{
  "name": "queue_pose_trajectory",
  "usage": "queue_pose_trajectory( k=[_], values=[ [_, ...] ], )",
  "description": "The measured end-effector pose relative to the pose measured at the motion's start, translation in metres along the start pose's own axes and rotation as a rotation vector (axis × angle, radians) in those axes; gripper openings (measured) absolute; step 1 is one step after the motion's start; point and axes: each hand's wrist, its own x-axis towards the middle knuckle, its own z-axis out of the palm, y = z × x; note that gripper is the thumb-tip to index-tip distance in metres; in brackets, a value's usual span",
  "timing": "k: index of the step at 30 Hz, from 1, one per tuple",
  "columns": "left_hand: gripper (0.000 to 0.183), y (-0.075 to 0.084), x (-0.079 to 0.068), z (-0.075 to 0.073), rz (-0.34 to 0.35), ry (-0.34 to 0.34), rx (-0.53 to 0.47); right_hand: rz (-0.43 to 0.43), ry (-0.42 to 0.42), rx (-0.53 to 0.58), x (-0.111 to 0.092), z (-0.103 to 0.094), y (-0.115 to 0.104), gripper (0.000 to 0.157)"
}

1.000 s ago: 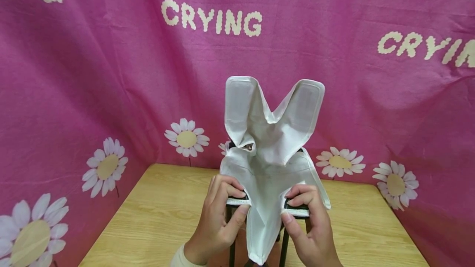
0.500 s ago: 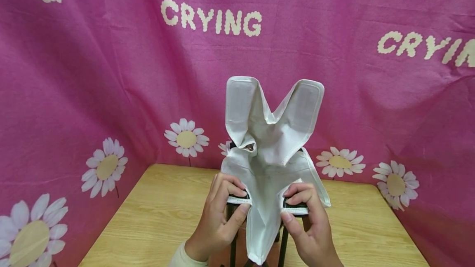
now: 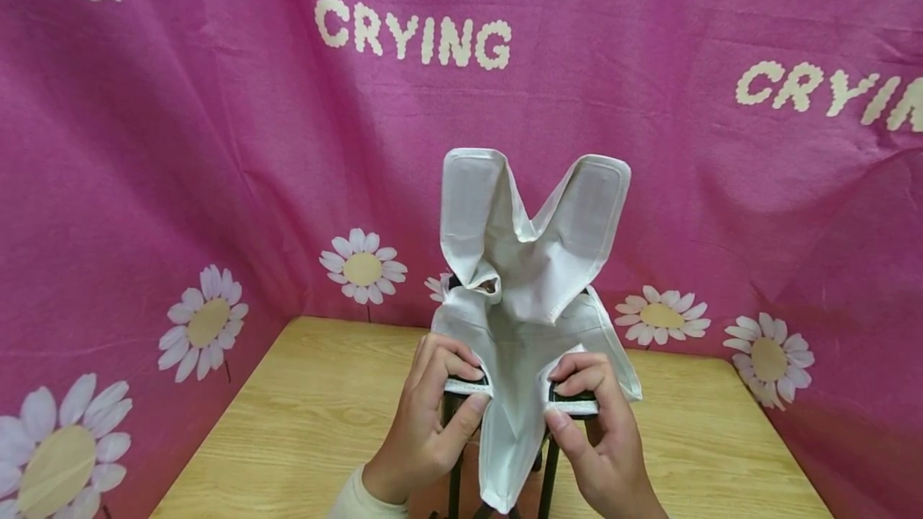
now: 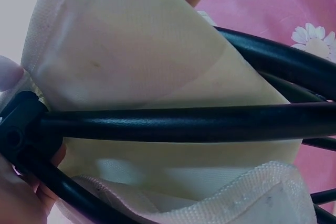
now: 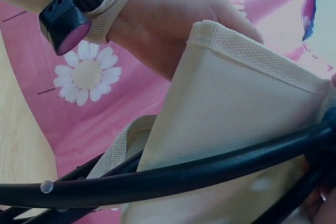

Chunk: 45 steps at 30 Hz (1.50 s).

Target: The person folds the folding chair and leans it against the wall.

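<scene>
A white fabric seat [image 3: 530,335] is draped over a black tubular folding frame in the head view, with two flaps standing up at the far side. My left hand [image 3: 429,419] pinches the fabric's near left edge at a black corner of the frame, thumb below and fingers on top. Opposite it, my right hand [image 3: 606,431] grips the near right corner likewise. Between the hands the cloth sags into a downward point. Close up in the left wrist view are a black tube [image 4: 184,124] and a corner joint [image 4: 26,127]. The right wrist view shows fabric [image 5: 236,98] behind another tube [image 5: 157,187].
The frame stands on a wooden table [image 3: 288,423]. A pink curtain [image 3: 613,38] with daisies and lettering encloses the back and sides. At the top of the right wrist view, a wrist camera [image 5: 68,22] sits on a beige sleeve [image 5: 118,14].
Both hands keep their grips. The left hand and its corner have shifted slightly right and up; the right hand's corner has edged up and slightly left, narrowing the gap between them.
</scene>
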Motion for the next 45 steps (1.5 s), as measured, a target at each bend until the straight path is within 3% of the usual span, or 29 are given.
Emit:
queue_pose_trajectory(
  k=[6,13,33,45],
  values=[
    [0.015,-0.001,0.003,0.0,0.022,-0.001,-0.029,-0.03,-0.003,0.015,0.0,-0.001,0.002,0.026],
    [0.018,-0.002,0.001,0.002,-0.001,-0.005,-0.054,-0.045,-0.01,0.034,0.002,0.001,0.004,0.025],
    [0.023,-0.003,-0.006,0.01,-0.048,0.013,-0.038,-0.006,-0.003,0.071,0.0,0.006,0.003,0.024],
    [0.022,0.001,-0.002,0.012,-0.014,0.042,-0.012,-0.043,0.01,0.104,0.001,0.013,0.005,0.024]
  ],
)
